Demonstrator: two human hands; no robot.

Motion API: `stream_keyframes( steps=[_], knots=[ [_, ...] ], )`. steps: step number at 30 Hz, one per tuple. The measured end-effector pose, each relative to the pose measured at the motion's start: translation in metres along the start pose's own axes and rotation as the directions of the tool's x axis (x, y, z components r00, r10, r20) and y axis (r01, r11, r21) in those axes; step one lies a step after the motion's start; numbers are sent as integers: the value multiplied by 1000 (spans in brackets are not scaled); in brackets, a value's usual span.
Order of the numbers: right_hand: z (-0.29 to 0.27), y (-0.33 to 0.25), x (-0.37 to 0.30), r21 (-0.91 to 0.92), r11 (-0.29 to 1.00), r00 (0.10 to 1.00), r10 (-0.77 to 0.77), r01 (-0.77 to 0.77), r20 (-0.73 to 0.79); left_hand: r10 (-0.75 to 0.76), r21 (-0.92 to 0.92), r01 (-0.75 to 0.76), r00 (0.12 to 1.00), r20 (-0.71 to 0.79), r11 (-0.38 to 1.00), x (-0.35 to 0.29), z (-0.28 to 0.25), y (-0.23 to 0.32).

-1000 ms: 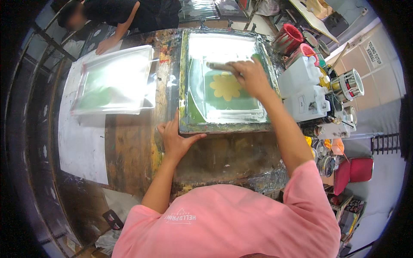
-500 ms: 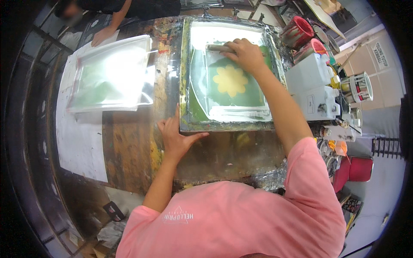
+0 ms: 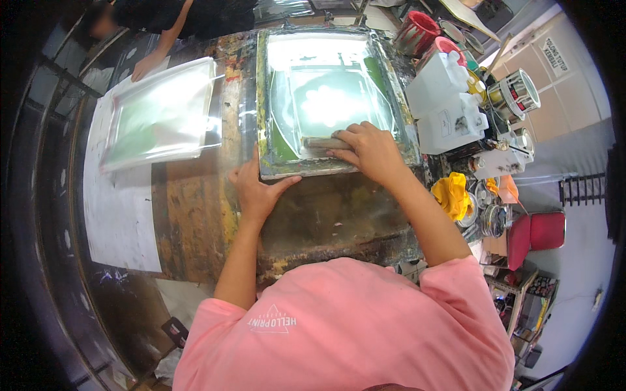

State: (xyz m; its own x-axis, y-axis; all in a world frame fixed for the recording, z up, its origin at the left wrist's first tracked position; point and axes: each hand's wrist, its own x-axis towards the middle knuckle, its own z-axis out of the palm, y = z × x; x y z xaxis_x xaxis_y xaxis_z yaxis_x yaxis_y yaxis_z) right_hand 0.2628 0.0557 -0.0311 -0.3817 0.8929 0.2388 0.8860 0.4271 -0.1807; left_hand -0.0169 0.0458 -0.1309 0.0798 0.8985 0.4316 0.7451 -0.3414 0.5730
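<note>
head cam: r hand [image 3: 372,152] clamped on squeegee [image 3: 319,143] at near end of screen [image 3: 263,98], which lies on surface [image 3: 300,218]; l hand [image 3: 256,190], thumb & fingers apart, touches its near-l corner. flower [image 3: 326,105] looks whitish, so pass seems nearly done; screen not raised yet, print below can't be seen.

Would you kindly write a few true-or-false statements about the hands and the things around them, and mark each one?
1. The right hand grips a bar-shaped tool over the frame. True.
2. The left hand is raised above the middle of the frame. False: the left hand is at the frame's near left corner.
3. White jugs stand to the right of the frame. True.
4. The clear plastic sheeting lies right of the frame. False: the sheeting lies to its left.
</note>
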Motion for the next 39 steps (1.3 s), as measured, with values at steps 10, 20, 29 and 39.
stream_keyframes(
  steps=[10, 20, 29, 39],
  knots=[
    [25, -9, -21, 37, 998, 996, 38, -41, 74, -87, 133, 73, 990, 109, 988, 3, -8, 6],
    [77, 74, 102, -108, 994, 988, -48, 32, -147, -91, 88, 81, 988, 127, 993, 8, -8, 5],
    [33, 131, 196, 46, 997, 986, 48, -57, 162, -68, 39, 66, 995, 66, 997, 4, -6, 1],
    [72, 111, 138, -98, 995, 997, -39, 32, -68, 7, 8, -8, 1000, 22, 1000, 0, 0, -4]
  ],
)
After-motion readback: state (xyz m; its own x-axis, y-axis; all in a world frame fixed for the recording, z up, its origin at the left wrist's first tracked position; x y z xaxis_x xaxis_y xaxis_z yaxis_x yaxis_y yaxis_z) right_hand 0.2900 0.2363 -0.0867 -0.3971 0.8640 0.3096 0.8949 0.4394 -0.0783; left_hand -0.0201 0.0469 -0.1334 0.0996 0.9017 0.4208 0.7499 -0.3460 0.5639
